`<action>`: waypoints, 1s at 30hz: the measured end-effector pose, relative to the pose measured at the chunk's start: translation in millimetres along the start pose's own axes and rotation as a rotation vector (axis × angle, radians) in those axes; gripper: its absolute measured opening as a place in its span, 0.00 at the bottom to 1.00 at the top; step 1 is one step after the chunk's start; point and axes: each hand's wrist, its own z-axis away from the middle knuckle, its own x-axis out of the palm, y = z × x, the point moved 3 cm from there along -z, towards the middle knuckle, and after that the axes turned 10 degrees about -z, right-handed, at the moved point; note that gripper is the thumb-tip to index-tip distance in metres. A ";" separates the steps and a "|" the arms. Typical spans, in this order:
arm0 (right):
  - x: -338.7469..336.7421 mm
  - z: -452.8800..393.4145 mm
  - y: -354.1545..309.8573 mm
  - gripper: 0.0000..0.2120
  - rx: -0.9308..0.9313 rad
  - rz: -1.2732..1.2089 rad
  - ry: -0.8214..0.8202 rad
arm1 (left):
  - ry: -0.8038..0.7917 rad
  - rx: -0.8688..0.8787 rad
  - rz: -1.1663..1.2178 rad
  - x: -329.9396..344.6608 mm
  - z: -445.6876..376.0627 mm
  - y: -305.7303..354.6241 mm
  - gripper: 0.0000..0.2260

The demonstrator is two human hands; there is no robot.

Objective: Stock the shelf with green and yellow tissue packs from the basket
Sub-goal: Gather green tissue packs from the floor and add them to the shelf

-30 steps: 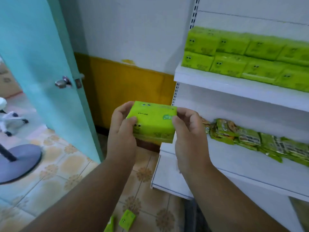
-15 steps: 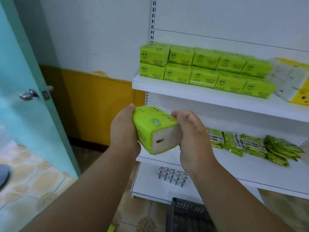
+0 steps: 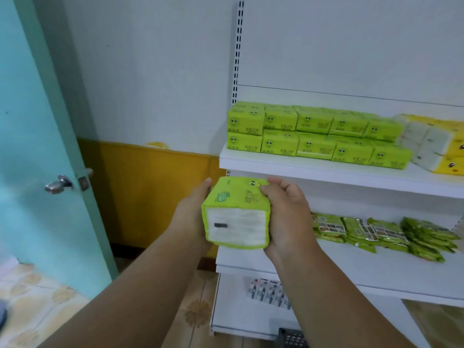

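green pack (image 3: 237, 212) held between both hands in front of upper shelf (image 3: 326, 169), below its edge, white end face toward camera. left hand (image 3: 193, 217) flat on left side, fingers mostly straight. right hand (image 3: 286, 212) grips right side, fingers curled over top. since a second ago pack turned from broad face to end-on, and view swung to shelf, so placing seems next. shelf row: green packs (image 3: 313, 133) in two layers, yellow packs (image 3: 442, 146) at right. basket (image 3: 292, 339) corner low on floor. snack bags (image 3: 376, 232) on lower shelf.
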 end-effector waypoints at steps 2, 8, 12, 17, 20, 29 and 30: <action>7.6 -2.4 3.6 0.10 -0.135 0.041 0.109 | -0.006 0.023 0.015 -6.2 -1.9 6.3 0.21; 22.4 5.9 3.2 0.21 -0.452 0.342 0.294 | 0.004 0.325 -0.059 -10.2 -3.7 7.0 0.18; 28.2 17.8 4.1 0.17 -0.532 0.416 0.204 | 0.056 0.315 -0.110 -1.1 -9.2 21.0 0.21; 21.2 21.0 -3.7 0.10 -0.552 0.480 0.163 | 0.007 0.204 -0.132 7.2 -26.4 39.4 0.20; 20.2 21.8 -5.6 0.11 -0.586 0.488 0.169 | -0.049 0.219 -0.136 15.2 -23.5 41.0 0.23; 18.8 8.5 -9.1 0.05 -0.641 0.447 0.264 | -0.237 0.521 -0.675 4.9 -21.8 44.9 0.50; 17.9 6.7 -11.5 0.05 -0.648 0.440 0.268 | -0.250 0.536 -0.733 7.0 -23.1 47.3 0.51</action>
